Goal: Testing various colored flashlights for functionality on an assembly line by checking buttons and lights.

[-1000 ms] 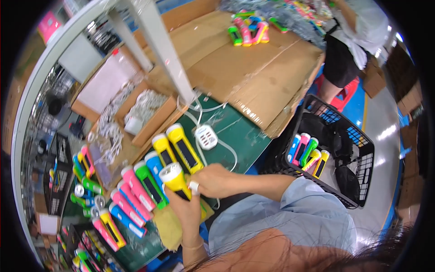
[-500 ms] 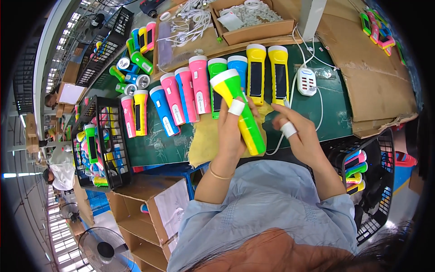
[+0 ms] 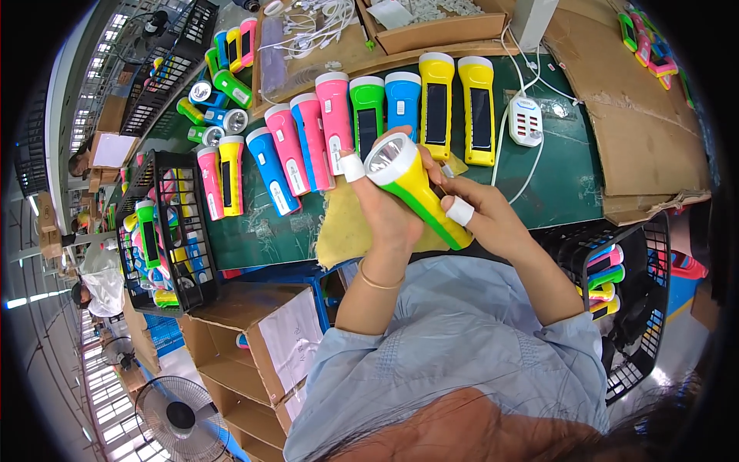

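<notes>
The place is bright, and soft light falls on the smooth, dark green table top [image 3: 573,171]. A long, thin white lamp [image 3: 27,301] glows at the far left. Shiny white spots sit on the yellow and green plastic torch [image 3: 417,186]. Straight things bend near the round black edge. The loose dark hair [image 3: 654,422] looks blurry.

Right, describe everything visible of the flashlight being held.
The flashlight has a yellow and green, plastic-looking body and a wide white rim around a clear lens with a shiny reflector. It is held tilted above the yellow cloth, lens toward the upper left, tail toward the person. The left hand cradles it; the right hand touches its side.
</notes>
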The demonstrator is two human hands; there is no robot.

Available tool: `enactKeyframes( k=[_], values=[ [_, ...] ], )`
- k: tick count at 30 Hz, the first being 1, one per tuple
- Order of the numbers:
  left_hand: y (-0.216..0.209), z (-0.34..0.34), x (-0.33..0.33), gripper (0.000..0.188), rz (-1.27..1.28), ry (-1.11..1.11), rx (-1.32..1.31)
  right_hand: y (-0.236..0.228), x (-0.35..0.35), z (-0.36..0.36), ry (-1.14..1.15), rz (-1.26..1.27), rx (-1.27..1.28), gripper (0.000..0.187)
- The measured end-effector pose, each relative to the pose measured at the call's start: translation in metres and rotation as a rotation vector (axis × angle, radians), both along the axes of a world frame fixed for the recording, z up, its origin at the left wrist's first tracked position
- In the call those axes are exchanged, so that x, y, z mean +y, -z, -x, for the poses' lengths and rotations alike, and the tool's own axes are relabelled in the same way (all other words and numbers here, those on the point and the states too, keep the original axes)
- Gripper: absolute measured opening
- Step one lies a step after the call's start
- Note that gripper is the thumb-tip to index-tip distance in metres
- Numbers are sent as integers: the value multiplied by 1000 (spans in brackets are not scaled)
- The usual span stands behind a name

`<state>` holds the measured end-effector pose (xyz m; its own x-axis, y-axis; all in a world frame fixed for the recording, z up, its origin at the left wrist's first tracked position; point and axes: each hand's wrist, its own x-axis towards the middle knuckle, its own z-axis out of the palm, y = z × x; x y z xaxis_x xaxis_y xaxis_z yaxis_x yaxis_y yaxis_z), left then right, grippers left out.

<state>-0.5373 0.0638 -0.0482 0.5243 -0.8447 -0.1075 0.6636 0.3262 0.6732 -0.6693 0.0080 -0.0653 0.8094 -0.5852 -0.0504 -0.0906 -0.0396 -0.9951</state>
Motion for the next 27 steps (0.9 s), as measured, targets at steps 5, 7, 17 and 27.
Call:
enactKeyframes(
  k=[5,7,17,27],
  values=[
    [-1,2,-1,85,-31,37,-2,6,-5,-2,-117,-343,-23,40],
    [3,4,1,82,-69,3,-36,11,-7,-5,-153,-385,-43,40],
    [-7,-11,-23,63,-66,136,-37,18,-27,1,-217,-246,-23,48],
    [27,-348,-81,58,-1604,-516,-1673,33,-165,172,968,-291,-517,44]
  ],
)
